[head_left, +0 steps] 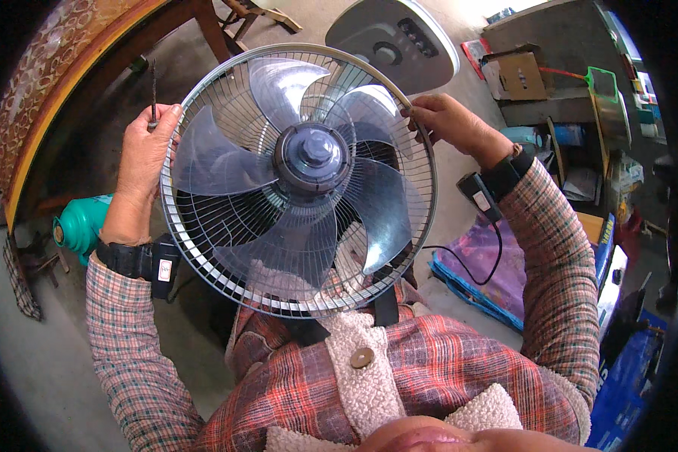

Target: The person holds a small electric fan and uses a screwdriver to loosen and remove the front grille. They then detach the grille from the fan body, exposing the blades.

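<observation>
Fingers of your left hand are closed on a thin, dark-shafted tool, with the hand up against the fan's left edge. Right hand: fingers pinched narrow on the upper-right rim of the wire guard; exact thumb contact is partly hidden. Fan sits face-up right in front of your torso, between both hands. Can't tell what carries it underneath.

Handling, my read: hub likely holds most of the weight, so expect the head to tip if one side is let go. Rim should be the stiffest grip; thin wires inboard probably flex. Blades look like smooth translucent plastic: slick, crackable, likely to spin if pushed. Keep off them. Hold opposite sides of the rim, and angle the tool tip away from the blades.
</observation>
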Available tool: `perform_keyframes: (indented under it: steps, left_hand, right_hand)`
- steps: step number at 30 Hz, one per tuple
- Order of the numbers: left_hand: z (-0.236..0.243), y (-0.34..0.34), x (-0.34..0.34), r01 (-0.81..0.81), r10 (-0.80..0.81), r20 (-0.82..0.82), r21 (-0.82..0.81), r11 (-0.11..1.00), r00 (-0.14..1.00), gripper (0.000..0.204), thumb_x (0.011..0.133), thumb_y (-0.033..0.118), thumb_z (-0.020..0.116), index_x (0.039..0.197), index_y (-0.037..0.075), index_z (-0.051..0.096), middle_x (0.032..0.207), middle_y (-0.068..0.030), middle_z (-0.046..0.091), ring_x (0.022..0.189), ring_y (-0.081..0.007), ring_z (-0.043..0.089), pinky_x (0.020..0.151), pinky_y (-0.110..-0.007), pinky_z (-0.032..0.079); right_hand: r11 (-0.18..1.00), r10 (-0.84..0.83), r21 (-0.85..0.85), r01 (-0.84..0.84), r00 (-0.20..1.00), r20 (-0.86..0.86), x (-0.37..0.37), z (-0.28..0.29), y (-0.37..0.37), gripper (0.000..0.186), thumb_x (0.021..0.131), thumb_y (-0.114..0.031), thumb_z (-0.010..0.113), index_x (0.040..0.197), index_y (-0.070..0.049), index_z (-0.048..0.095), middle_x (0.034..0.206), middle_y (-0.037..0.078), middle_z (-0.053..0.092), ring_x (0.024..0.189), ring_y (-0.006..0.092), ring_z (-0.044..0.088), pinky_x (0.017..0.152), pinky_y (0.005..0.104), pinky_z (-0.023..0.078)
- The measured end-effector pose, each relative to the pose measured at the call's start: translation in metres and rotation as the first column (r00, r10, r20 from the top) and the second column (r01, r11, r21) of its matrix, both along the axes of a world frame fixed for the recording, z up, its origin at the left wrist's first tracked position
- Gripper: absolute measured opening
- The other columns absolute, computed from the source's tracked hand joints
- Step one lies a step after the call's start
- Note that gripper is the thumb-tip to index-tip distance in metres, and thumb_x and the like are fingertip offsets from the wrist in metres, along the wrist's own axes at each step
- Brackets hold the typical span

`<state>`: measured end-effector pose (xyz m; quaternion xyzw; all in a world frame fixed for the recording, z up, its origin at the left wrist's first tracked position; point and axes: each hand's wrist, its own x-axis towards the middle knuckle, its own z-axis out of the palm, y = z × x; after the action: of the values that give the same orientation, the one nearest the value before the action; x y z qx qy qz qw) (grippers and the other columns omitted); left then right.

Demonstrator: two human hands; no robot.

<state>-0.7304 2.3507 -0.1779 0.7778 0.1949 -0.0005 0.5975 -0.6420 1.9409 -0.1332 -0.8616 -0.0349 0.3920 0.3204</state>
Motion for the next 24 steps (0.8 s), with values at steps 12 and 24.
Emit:
perform_keyframes:
  steps: [12, 24]
  left_hand:
    - [0.004, 0.002, -0.009, 0.010, -0.009, -0.034, 0.031, 0.999, 0.999, 0.023, 0.087, 0.031, 0.062, 0.088, 0.008, 0.060, 0.063, 0.0021, 0.051, 0.051, -0.0044, 0.045, 0.047, -0.020, 0.036]
    - [0.015, 0.007, -0.014, -0.018, 0.017, -0.005, -0.040, 0.999, 1.000, 0.017, 0.087, 0.021, 0.063, 0.086, 0.004, 0.063, 0.071, 0.0030, 0.054, 0.065, -0.0047, 0.047, 0.059, -0.020, 0.039]
  right_hand:
    - [0.979, 0.193, -0.087, -0.182, 0.973, 0.131, 0.030, -0.014, 0.021, 0.030, 0.097, -0.021, 0.045, 0.104, 0.003, 0.060, 0.078, 0.008, 0.061, 0.069, 0.0146, 0.060, 0.068, 0.0280, 0.051]
    - [0.961, 0.275, -0.067, -0.268, 0.951, 0.142, 0.057, -0.017, 0.055, 0.027, 0.096, -0.016, 0.045, 0.113, 0.002, 0.057, 0.094, 0.013, 0.062, 0.084, 0.0196, 0.060, 0.081, 0.0321, 0.049]
